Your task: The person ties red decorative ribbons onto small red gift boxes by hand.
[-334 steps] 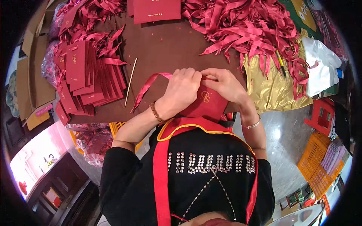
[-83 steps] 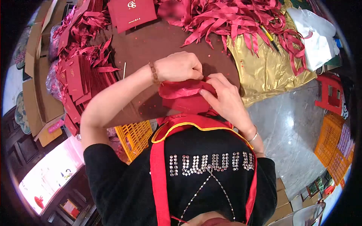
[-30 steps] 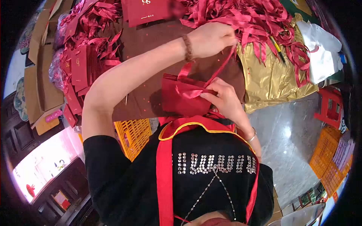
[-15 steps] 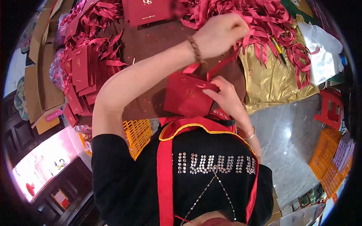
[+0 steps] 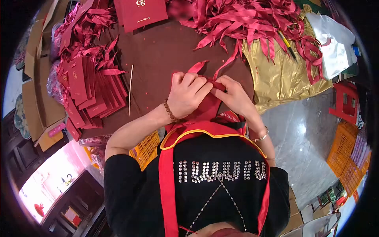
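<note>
A dark red paper gift bag [image 5: 208, 106] is close to my body at the table's front edge, mostly covered by my hands. My left hand [image 5: 188, 94] is closed over its upper part, fingers curled and fingertips near the other hand. At the bag's top right, my right hand [image 5: 233, 96] pinches the top edge, with the thumb toward the left hand. A red ribbon [image 5: 229, 61] rises from between the hands, and another ribbon end [image 5: 198, 66] shows above the left knuckles. Exactly what the left fingertips grip is hidden.
Several finished-looking red bags [image 5: 79, 81] with ribbons lean at the left. Another red bag [image 5: 147, 15] lies at the back. Loose ribbons [image 5: 244, 27] are heaped on gold plastic [image 5: 272, 87], with a yellow-black pen [image 5: 287, 44]. A pale thin stick [image 5: 130, 90] lies on the brown table [image 5: 152, 53].
My left hand has come down from the ribbon heap, where it was pulling a ribbon upward, to the bag beside my right hand. My right hand stays at the bag's top edge.
</note>
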The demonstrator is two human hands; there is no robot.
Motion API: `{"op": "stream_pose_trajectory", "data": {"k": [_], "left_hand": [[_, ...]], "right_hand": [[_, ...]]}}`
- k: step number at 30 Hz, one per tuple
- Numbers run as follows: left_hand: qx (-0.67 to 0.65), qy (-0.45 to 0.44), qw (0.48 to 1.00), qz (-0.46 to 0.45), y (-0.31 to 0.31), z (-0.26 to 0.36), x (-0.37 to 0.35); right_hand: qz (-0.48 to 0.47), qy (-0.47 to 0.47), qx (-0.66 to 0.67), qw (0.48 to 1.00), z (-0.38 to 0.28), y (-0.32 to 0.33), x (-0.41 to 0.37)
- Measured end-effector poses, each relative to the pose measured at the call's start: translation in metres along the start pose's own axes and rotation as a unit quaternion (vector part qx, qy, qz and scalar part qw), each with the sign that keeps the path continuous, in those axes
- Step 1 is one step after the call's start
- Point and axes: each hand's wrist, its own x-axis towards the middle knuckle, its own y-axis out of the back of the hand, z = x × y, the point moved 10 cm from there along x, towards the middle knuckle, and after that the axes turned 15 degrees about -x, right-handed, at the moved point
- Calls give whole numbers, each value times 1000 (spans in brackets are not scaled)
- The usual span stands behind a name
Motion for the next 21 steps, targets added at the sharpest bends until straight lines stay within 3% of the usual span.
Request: {"op": "stream_pose_trajectory", "data": {"k": [4, 10, 12, 17, 21], "left_hand": [[37, -26, 999, 21, 3, 5, -5], [71, 9, 997, 3, -1, 2, -9], [-90, 126, 987, -40, -10, -20, -9], [-176, 182, 966, -51, -2, -36, -7], [-128, 202, 967, 88, 30, -63, 0]], "right_hand": [[-12, -11, -8, 1000, -4, 1, -1], [5, -6, -24, 1000, -5, 2, -2], [4, -10, -22, 1000, -2, 1, -3], [-3, -17, -27, 999, -5, 2, -3], [-6, -19, -23, 1000, -6, 3, -3]]}}
